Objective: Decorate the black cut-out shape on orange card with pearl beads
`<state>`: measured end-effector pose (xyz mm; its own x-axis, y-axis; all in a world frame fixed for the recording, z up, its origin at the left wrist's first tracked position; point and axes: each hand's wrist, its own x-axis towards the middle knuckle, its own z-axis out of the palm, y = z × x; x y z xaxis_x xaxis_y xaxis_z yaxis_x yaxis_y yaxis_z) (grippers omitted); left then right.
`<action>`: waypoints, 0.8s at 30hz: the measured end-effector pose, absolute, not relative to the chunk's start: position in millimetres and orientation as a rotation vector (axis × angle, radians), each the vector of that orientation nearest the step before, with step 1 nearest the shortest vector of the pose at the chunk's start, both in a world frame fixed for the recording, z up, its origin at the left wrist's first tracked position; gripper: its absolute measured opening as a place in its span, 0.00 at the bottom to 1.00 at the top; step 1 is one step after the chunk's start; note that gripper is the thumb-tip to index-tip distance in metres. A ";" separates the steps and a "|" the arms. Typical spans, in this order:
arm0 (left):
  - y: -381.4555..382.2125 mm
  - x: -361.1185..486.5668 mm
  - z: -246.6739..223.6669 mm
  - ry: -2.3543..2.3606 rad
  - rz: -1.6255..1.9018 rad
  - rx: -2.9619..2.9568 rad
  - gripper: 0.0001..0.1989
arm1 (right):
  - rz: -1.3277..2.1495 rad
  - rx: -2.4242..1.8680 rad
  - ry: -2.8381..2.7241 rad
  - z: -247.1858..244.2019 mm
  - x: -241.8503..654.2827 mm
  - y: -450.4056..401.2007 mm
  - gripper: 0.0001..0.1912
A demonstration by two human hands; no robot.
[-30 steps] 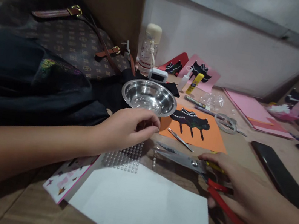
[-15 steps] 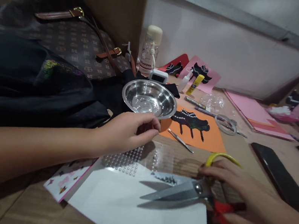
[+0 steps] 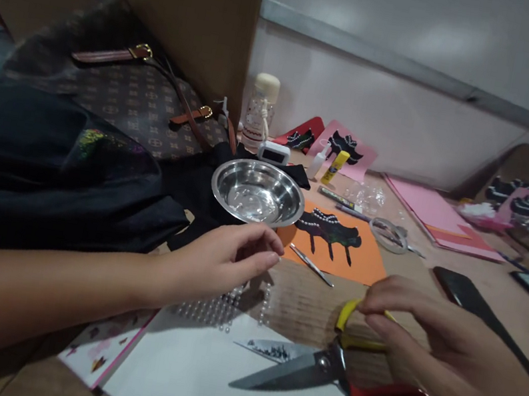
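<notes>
My left hand [image 3: 228,259] is closed, thumb and fingertips together beside the steel bowl [image 3: 258,193], above the sheet of pearl beads [image 3: 208,310]. A tiny pale spot shows at the fingertips, too small to name. The large scissors [image 3: 283,370] have parted blades over white paper [image 3: 213,385]; small dark and silvery bits lie along the upper blade. My right hand [image 3: 430,327] has its thumb and fingers closed at the yellow handle. The red handle loop is visible with no fingers in it.
Tweezers [image 3: 311,265] lie by an orange card [image 3: 371,256] with a black beaded cutout. A black phone [image 3: 491,324] is at the right. Behind are a tape roll [image 3: 389,236], glue stick [image 3: 335,167], bottle [image 3: 260,113] and pink papers [image 3: 430,209]. A patterned bag [image 3: 127,107] and dark cloth fill the left.
The view has tilted up slightly. My right hand has come off the red handle and sits higher at the yellow one. The scissors have turned slightly. My left hand stays closed.
</notes>
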<state>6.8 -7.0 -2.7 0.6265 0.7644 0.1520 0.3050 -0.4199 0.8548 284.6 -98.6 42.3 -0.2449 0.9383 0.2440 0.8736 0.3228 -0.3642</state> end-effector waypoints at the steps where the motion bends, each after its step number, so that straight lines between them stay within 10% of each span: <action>1: -7.7 6.5 -2.1 0.841 0.693 2.019 0.11 | 0.292 -1.563 -2.157 43.8 273.5 -93.2 0.11; 24: -7.8 4.5 -10.4 0.810 0.650 2.216 0.11 | 0.768 -1.275 -2.043 18.2 215.5 -46.8 0.05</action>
